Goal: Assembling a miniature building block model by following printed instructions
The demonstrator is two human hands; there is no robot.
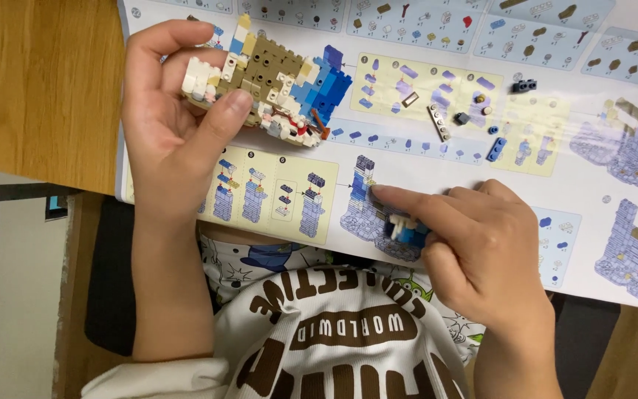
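My left hand (167, 118) holds a partly built brick model (275, 85) of tan, white and blue bricks, raised over the upper left of a printed instruction sheet (437, 159). My right hand (474, 244) rests on the sheet's lower middle. It grips a small blue and white brick piece (406, 230) under the fingers, and its index finger points left, with the tip on a picture of a blue tower.
Loose small bricks lie on the sheet: a grey strip (438, 122), a dark piece (523, 86), blue pieces (496, 148). A wooden table (31, 81) extends left. My printed shirt (334, 332) fills the bottom of the view.
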